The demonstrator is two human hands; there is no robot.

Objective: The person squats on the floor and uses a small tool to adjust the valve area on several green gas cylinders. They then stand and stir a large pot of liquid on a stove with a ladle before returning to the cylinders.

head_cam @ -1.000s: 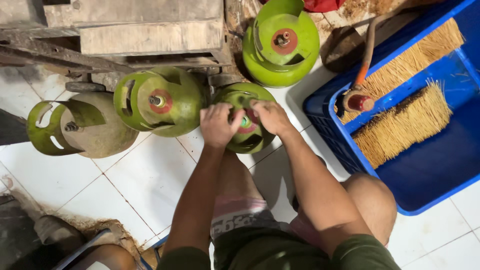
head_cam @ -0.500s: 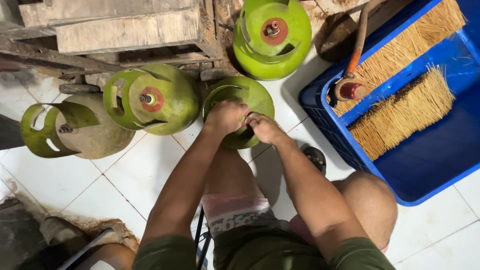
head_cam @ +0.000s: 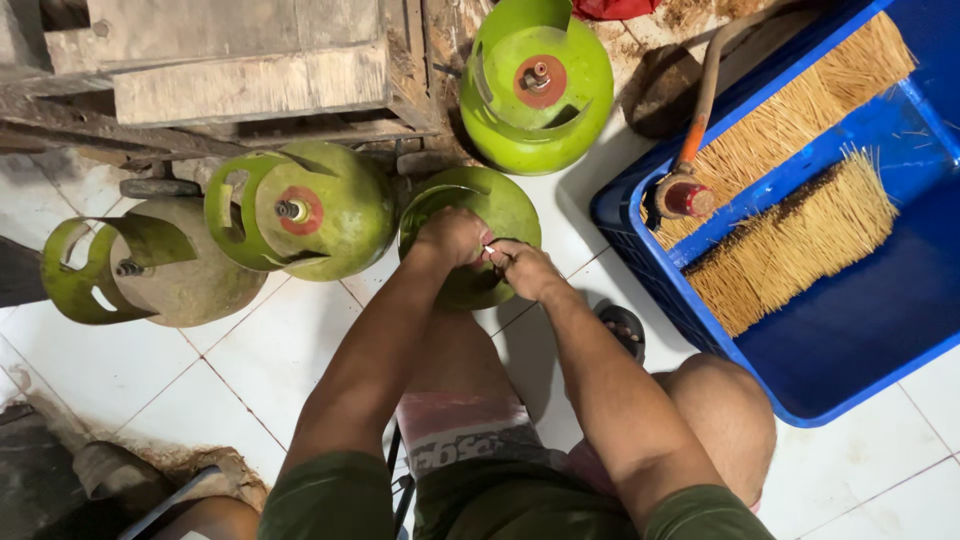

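Green cylinder under your hands: the small green gas cylinder (head_cam: 500,215) stands on the white tile floor (head_cam: 230,370) at centre frame, its top mostly covered by your hands.
Left hand: your left hand (head_cam: 452,238) sits over the cylinder's top, fingers curled tight; a small pale piece shows at its fingertips, too small to identify.
Right hand: your right hand (head_cam: 525,268) meets the left one, touching it, fingers bent and pinched together at that same pale piece.
Neighbours: a second green cylinder (head_cam: 305,210) stands just left, a worn, dull one (head_cam: 165,262) further left, a brighter one (head_cam: 540,85) at upper centre.
Right of frame: blue crate (head_cam: 850,370) holding straw brooms (head_cam: 790,240).
Upper left: wooden planks (head_cam: 240,70).
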